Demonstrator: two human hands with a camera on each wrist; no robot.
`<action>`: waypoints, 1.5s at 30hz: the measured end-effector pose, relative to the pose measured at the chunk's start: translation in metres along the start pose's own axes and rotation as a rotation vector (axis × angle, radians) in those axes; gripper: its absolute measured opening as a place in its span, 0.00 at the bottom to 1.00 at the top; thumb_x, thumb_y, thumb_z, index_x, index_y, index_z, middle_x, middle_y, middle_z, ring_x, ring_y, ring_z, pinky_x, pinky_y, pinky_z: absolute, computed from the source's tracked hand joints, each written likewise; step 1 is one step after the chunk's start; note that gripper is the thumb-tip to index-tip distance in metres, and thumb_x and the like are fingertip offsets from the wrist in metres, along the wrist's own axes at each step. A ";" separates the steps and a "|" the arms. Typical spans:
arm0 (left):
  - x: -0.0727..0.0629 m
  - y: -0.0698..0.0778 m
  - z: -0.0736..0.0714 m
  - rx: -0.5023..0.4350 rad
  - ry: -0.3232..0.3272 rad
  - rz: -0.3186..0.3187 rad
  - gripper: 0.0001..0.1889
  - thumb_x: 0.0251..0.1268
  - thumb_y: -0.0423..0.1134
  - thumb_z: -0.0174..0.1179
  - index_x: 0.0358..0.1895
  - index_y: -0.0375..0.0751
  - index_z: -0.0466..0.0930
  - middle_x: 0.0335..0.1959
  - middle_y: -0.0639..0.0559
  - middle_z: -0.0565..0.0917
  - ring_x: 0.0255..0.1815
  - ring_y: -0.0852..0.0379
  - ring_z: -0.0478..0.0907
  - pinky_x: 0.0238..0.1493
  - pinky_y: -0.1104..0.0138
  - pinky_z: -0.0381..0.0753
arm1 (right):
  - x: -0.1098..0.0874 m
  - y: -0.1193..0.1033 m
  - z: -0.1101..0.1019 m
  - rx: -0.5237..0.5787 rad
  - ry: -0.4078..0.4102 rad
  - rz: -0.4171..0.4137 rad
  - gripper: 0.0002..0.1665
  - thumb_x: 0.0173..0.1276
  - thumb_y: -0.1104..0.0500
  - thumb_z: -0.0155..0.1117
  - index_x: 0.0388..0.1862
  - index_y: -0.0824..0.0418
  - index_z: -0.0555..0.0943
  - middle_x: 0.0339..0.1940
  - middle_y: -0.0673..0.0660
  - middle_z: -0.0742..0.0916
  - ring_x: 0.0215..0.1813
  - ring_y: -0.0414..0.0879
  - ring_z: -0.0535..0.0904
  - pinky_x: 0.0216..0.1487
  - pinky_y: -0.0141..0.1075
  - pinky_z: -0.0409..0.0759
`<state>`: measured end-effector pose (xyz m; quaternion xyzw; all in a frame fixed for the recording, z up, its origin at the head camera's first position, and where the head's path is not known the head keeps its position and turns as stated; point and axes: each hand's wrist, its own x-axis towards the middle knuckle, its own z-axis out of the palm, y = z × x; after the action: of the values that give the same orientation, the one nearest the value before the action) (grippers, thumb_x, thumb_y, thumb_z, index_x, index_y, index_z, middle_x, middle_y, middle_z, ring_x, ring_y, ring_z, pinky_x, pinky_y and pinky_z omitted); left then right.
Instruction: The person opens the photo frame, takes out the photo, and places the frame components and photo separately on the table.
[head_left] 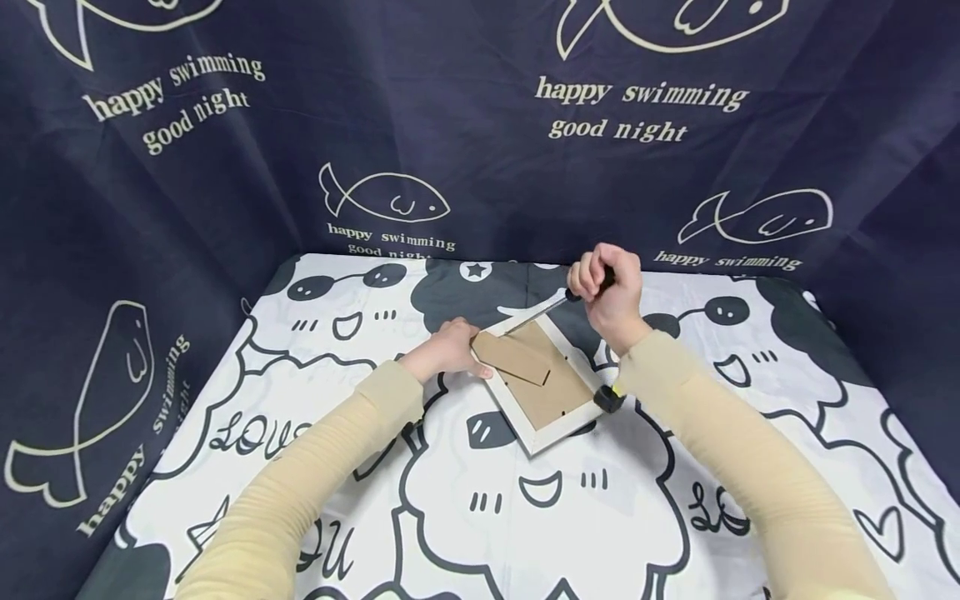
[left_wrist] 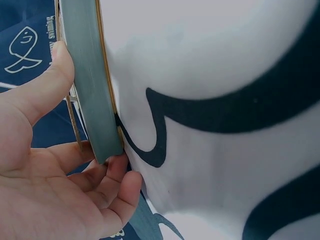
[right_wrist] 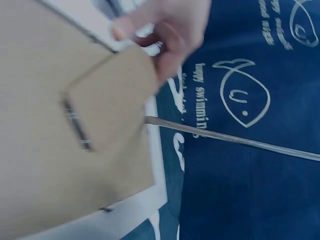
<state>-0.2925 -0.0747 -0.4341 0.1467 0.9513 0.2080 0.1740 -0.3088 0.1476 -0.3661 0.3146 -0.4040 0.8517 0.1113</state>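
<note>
A white picture frame [head_left: 512, 419] lies back side up, showing its brown backing board [head_left: 543, 404] and a brown stand flap [head_left: 517, 358]. At its left corner my left hand [head_left: 452, 346] grips it; in the left wrist view the thumb lies against the frame's edge [left_wrist: 89, 75] and the fingers curl at its underside. My right hand [head_left: 613, 293] holds a screwdriver [head_left: 546, 309] by its black handle. The metal shaft [right_wrist: 225, 136] slants down to the board, its tip beside the stand flap near the frame's upper border.
Beside the right sleeve, at the frame's right corner, is a black and yellow object [head_left: 609, 398], partly hidden. A white cloth with black cartoon print [head_left: 570, 533] covers the surface. Dark blue fabric [head_left: 495, 192] with fish drawings hangs behind and at both sides.
</note>
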 end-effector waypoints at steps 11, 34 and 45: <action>-0.004 0.002 0.000 -0.014 0.019 0.024 0.44 0.44 0.53 0.74 0.64 0.33 0.69 0.57 0.37 0.72 0.60 0.40 0.66 0.63 0.55 0.68 | -0.063 -0.015 0.003 -0.060 -0.329 -0.196 0.17 0.57 0.70 0.38 0.09 0.67 0.57 0.08 0.57 0.65 0.15 0.48 0.61 0.22 0.40 0.62; -0.015 0.003 0.008 -0.040 0.130 -0.034 0.48 0.41 0.54 0.75 0.65 0.31 0.66 0.59 0.34 0.71 0.62 0.39 0.64 0.63 0.51 0.66 | -0.078 -0.072 0.034 -0.261 -0.625 -0.379 0.19 0.60 0.73 0.44 0.10 0.65 0.63 0.10 0.54 0.68 0.17 0.45 0.66 0.25 0.36 0.66; -0.033 0.010 0.020 0.033 0.238 -0.060 0.44 0.48 0.57 0.69 0.60 0.25 0.68 0.53 0.32 0.71 0.54 0.40 0.68 0.54 0.50 0.72 | -0.060 -0.098 0.013 -0.873 -0.603 -0.295 0.16 0.47 0.75 0.47 0.11 0.57 0.66 0.11 0.47 0.68 0.16 0.34 0.62 0.18 0.22 0.59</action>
<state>-0.2528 -0.0712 -0.4380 0.0955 0.9724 0.2029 0.0638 -0.2123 0.2052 -0.3367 0.5226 -0.6853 0.4525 0.2290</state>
